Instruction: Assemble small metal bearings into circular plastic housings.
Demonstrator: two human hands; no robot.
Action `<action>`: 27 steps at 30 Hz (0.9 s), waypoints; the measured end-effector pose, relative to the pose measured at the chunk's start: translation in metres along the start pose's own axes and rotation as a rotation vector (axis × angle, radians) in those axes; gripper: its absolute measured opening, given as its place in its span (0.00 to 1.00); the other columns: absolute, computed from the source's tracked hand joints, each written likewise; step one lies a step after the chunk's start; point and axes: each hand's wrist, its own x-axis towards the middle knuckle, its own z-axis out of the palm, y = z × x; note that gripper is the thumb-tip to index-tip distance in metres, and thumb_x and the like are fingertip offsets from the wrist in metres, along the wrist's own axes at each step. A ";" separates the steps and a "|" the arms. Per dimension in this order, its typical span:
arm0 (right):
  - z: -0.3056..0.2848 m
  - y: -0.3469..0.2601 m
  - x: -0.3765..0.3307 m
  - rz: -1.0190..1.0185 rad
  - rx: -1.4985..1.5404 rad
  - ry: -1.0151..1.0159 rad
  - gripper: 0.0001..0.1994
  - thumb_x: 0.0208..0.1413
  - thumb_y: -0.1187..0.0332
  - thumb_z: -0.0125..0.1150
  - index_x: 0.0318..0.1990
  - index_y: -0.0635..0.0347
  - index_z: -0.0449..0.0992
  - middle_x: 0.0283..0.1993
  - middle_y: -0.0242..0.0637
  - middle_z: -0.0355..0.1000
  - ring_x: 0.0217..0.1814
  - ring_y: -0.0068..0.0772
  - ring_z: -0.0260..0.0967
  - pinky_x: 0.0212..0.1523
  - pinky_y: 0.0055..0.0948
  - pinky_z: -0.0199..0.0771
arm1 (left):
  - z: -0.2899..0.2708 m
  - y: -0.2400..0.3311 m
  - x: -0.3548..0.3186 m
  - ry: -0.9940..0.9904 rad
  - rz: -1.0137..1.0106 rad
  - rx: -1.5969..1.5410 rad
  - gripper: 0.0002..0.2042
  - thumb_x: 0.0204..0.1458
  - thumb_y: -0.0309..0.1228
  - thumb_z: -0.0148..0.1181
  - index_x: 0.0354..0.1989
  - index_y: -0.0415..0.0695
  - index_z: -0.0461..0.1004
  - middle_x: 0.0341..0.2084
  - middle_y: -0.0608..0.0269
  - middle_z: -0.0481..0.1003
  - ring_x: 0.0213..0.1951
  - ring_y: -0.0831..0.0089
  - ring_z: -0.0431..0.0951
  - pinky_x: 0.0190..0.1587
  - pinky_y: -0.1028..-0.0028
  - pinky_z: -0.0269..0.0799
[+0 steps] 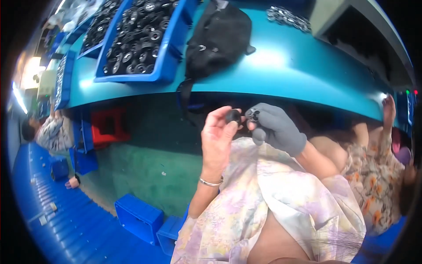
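Note:
My left hand [217,134], bare with a bracelet at the wrist, pinches a small round black part [233,116] between thumb and fingers. Close beside it, my right hand [277,127] wears a grey glove with bare fingertips showing. Its fingers are closed on a small shiny metal part [253,115], whose exact kind is too small to make out. The two parts are held apart, with a narrow gap between the hands. Both hands are above my lap, in front of the table's near edge.
On the teal table [290,66] stands a blue crate [127,78] full of round black parts. Next to it lies a black bag [220,39], and farther right a pile of metal parts [288,19]. Blue bins [140,218] sit lower left. A person in floral clothing [373,185] is at right.

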 end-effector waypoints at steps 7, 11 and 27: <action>-0.012 0.011 -0.009 -0.011 0.086 -0.016 0.13 0.61 0.68 0.51 0.47 0.69 0.69 0.36 0.39 0.71 0.28 0.21 0.68 0.30 0.23 0.73 | 0.003 -0.010 -0.007 -0.071 -0.005 0.046 0.20 0.54 0.24 0.59 0.53 0.35 0.62 0.49 0.51 0.71 0.48 0.69 0.73 0.53 0.70 0.70; -0.017 0.014 -0.020 -0.011 0.248 -0.160 0.13 0.60 0.69 0.52 0.49 0.66 0.69 0.35 0.41 0.70 0.27 0.24 0.65 0.29 0.26 0.69 | 0.016 0.003 -0.019 -0.091 0.026 0.087 0.21 0.52 0.24 0.61 0.53 0.35 0.63 0.50 0.52 0.71 0.49 0.69 0.73 0.54 0.71 0.68; -0.024 0.015 -0.044 -0.069 0.338 -0.411 0.10 0.57 0.68 0.56 0.41 0.66 0.72 0.32 0.42 0.70 0.27 0.28 0.65 0.27 0.29 0.66 | 0.044 0.016 -0.042 -0.269 0.200 0.326 0.24 0.48 0.25 0.65 0.53 0.34 0.64 0.52 0.50 0.69 0.49 0.70 0.72 0.50 0.71 0.69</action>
